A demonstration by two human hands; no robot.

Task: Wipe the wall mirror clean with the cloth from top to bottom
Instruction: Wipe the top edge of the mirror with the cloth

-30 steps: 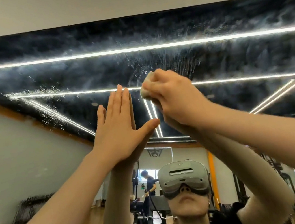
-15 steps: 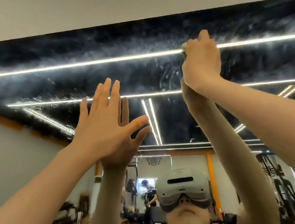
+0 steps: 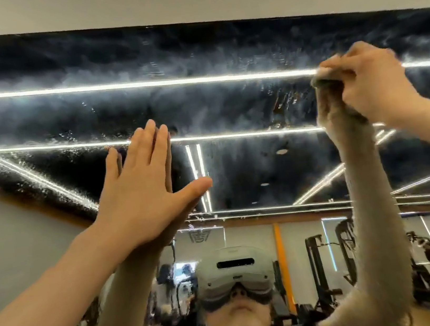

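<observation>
- Wiping is under way along the top band of the wall mirror, and by my reading the job is in its early part.
- Streaks, haze and beads of wet cover the upper glass from the left edge across to the right hand, so that band looks wetted and smeared rather than clean.
- Below the haze, the middle and lower glass reflects a gym room, a person in a headset and exercise machines; whether that part has been wiped I cannot tell. Judging from the task, the whole downward pass is left to do.
- Cloth: bunched small and pale in the right hand, touching the glass near the top right, just under the mirror's upper edge. Only a corner of it shows past the knuckles.
- Right hand: its grip is curled tight round the cloth, knuckles toward the camera, arm reaching up and across from the lower right. It is blurred, which suggests a sweeping stroke.
- Left hand: fingers straight and close together, thumb spread out to the side, palm laid flat on the glass, lower than the cloth and well to its left. It holds nothing and appears to brace the body.
</observation>
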